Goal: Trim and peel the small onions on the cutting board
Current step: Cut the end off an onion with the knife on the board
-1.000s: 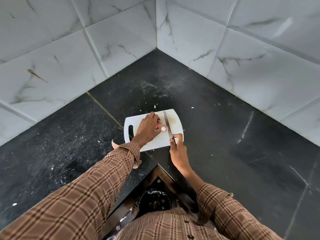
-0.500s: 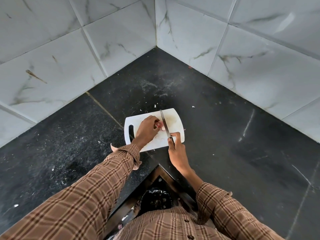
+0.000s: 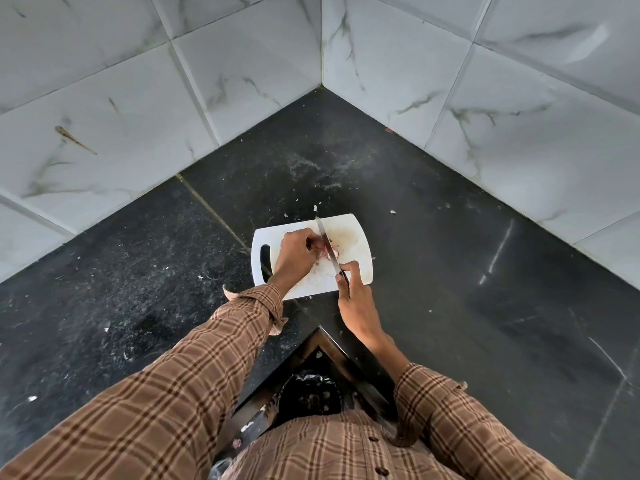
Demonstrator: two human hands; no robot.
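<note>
Small onion under the knife on the white cutting board.

Head view: the cutting board lies on the black counter. At the board's middle, the left hand pinches a small onion in curled fingers. The right hand, at the board's near edge, grips the knife by its handle, blade crossing the onion. Peel scraps lie beyond the board's far edge.
</note>
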